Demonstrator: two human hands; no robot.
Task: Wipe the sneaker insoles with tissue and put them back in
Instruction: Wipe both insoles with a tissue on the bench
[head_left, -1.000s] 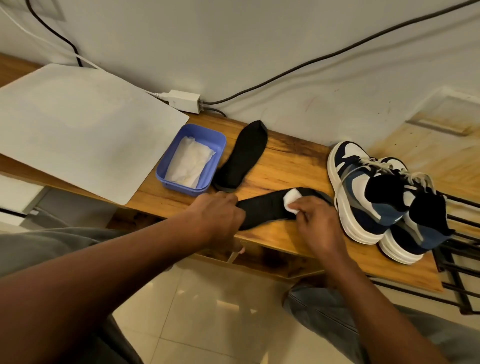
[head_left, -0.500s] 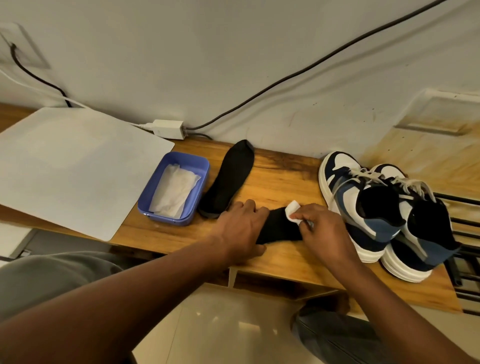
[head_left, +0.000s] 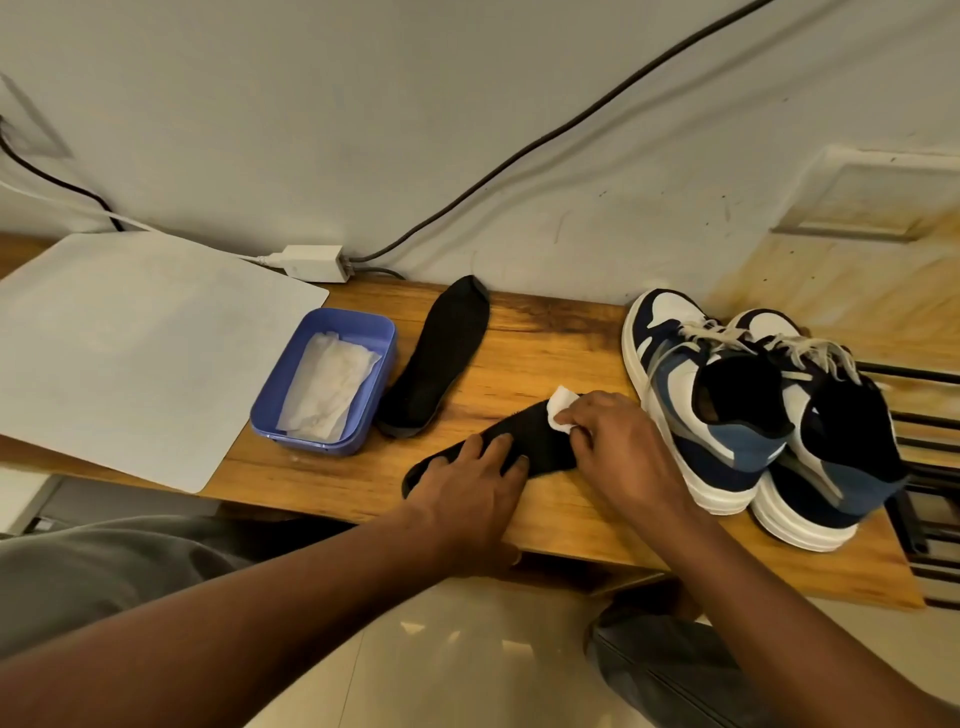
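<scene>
On the wooden shelf (head_left: 545, 358) a black insole (head_left: 524, 436) lies flat near the front edge, slanting from lower left to upper right. The left hand (head_left: 467, 493) presses down on its nearer end with fingers spread straight, pinning it to the wood. The right hand (head_left: 618, 441) pinches a folded white tissue (head_left: 561, 410) between curled fingers and thumb and holds it against the far part of that insole; how much of the insole runs on beneath this hand I can't quite make out.

A second black insole (head_left: 441, 358) lies apart, farther back, its tip toward the wall and its heel just beside a blue plastic box (head_left: 374, 332) that holds more crumpled white tissues (head_left: 327, 384). The two navy-and-white sneakers (head_left: 753, 415) stand side by side at the right end of the shelf, touching each other, laces loose, openings toward the person.

A large white sheet (head_left: 135, 343) covers the left part of the shelf. A white adapter (head_left: 314, 262) sits against the wall behind the box, with a dark cable (head_left: 545, 140) running up the wall.
</scene>
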